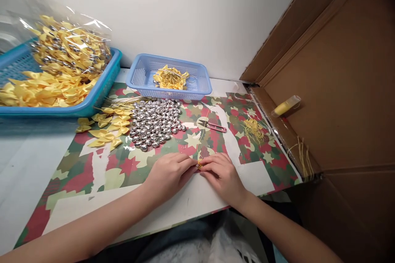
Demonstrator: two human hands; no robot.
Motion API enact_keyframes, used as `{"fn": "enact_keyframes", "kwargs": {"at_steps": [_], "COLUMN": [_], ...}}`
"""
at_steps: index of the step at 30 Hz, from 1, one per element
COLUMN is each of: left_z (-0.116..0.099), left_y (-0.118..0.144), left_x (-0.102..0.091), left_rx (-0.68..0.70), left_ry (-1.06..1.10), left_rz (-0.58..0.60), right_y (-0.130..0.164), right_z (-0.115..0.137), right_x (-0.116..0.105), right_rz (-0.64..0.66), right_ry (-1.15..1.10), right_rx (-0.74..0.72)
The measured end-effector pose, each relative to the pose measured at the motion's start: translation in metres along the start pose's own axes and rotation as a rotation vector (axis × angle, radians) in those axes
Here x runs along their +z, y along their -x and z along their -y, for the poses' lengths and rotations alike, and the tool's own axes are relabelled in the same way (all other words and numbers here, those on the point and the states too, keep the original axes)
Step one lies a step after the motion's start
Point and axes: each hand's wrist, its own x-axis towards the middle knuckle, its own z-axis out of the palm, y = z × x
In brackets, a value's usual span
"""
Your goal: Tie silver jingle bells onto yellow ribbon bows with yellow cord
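Note:
My left hand (173, 170) and my right hand (224, 176) meet fingertip to fingertip above the white strip at the table's front. Pinched between them is a small yellow ribbon bow (199, 164), mostly covered by fingers, with a bit of silver at its left side. A thin yellow thread runs up from it. Just beyond lies a pair of thread snips (216, 126) with pink handles. Left of the snips spreads a pile of shiny silver bells (156, 121), beside loose yellow bows (106, 136) with gold cords.
A blue basket (173, 95) at the back holds finished-looking bows. At left, a larger blue basket (106, 86) holds bows and a filled clear bag (74, 45). Thread scraps (254, 130) lie right. A yellow thread spool (286, 106) sits by the cardboard wall (333, 70).

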Motion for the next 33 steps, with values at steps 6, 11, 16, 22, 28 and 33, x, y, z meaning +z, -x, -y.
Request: {"fn": "enact_keyframes", "kwargs": {"at_steps": [6, 11, 16, 22, 28, 33], "left_z": [0.001, 0.000, 0.002, 0.010, 0.011, 0.009], "left_y": [0.004, 0.009, 0.010, 0.006, 0.004, 0.004], "left_x": [0.000, -0.009, -0.018, -0.018, -0.017, -0.022], "left_rx": [0.047, 0.119, 0.052, 0.036, 0.162, 0.189], "left_ry": [-0.024, 0.021, 0.246, 0.254, 0.104, 0.075], "left_rz": [-0.002, 0.071, 0.020, -0.003, 0.085, 0.118], "right_y": [0.009, 0.014, 0.014, 0.012, 0.007, 0.002], "right_z": [0.011, 0.012, 0.011, 0.008, 0.012, 0.013], "right_x": [0.009, 0.004, -0.008, -0.015, -0.002, 0.009], "right_rz": [-0.051, 0.013, 0.115, 0.091, 0.013, -0.088], "right_ry": [0.107, 0.115, 0.022, -0.101, 0.097, 0.205], "right_rx": [0.037, 0.039, 0.089, 0.161, 0.079, 0.036]}}
